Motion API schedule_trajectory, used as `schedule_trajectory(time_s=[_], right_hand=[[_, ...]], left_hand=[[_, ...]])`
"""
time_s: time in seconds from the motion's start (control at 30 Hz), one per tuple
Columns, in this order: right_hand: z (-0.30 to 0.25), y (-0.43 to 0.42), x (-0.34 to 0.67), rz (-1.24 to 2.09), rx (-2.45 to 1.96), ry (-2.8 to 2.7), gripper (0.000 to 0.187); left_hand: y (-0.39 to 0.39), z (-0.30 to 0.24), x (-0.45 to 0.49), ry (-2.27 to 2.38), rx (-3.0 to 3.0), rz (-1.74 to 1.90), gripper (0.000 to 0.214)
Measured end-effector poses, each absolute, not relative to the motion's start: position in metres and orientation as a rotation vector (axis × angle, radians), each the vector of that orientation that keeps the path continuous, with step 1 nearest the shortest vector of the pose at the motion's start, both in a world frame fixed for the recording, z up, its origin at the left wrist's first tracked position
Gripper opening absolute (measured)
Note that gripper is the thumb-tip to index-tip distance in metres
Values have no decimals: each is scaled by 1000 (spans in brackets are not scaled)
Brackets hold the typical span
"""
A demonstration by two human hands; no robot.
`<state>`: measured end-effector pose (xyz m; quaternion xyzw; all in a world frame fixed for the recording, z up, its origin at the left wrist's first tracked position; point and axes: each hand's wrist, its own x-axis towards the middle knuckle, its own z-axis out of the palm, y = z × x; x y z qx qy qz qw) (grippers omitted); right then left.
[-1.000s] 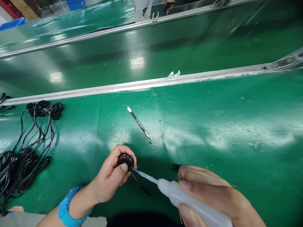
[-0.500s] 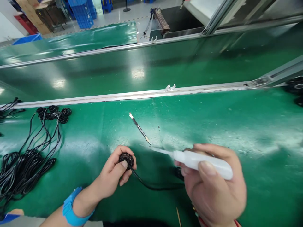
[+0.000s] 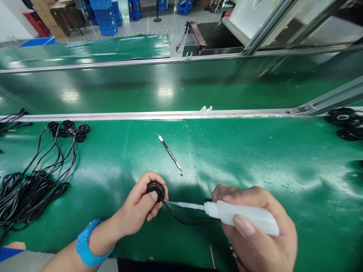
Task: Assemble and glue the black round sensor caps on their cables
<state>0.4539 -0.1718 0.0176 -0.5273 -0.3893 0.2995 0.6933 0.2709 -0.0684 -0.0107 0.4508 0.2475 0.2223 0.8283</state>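
So the left hand has thumb and fingers pinched on a round black part, chunky and ridged round the edge, held above the green bench. A black cable runs off it to the right. Right hand is wrapped round a squeeze bottle, cloudy white, can't make out what's inside. Its thin nozzle ends right by the cable end of the part, can't tell if they touch. Way back there's stacked blue crates and a blue bin, contents too small to see.
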Motion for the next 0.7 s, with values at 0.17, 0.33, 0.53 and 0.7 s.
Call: schedule_trajectory(time_s=[0.17, 0.33, 0.53, 0.7], right_hand=[[17, -173, 454, 651, -1204, -961, 11], [18, -173, 456, 645, -1211, -1025, 9], [19, -171, 456, 597, -1232, -1071, 8], [21, -170, 455, 553, -1234, -1116, 9]], left_hand=[[-69, -9, 271, 529, 977, 465, 21], [-69, -7, 271, 540, 982, 451, 22], [-69, -6, 269, 545, 986, 438, 23], [-70, -7, 269, 547, 997, 441, 22]])
